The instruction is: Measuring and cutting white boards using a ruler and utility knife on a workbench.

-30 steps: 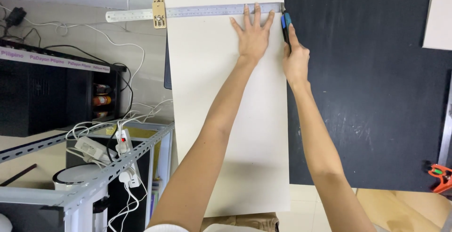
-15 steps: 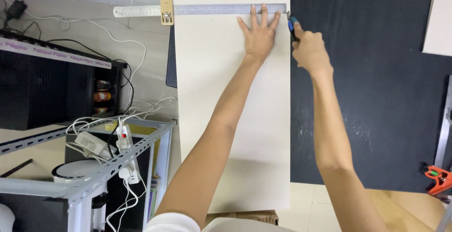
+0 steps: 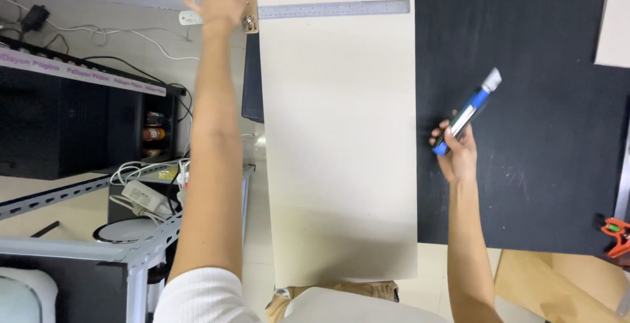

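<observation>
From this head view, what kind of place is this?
Likely a small craft or cutting workshop: a black work surface, a pale board under a metal ruler, and a blue utility knife.

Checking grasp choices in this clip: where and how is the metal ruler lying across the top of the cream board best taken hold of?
Probably by its left end, coming from the left. The metal ruler lies flat across the cream board, so its long faces offer little to pinch, but its left end with the tan head piece juts past the board's edge. The left hand is already there; the right hand holds a blue cutter.
</observation>
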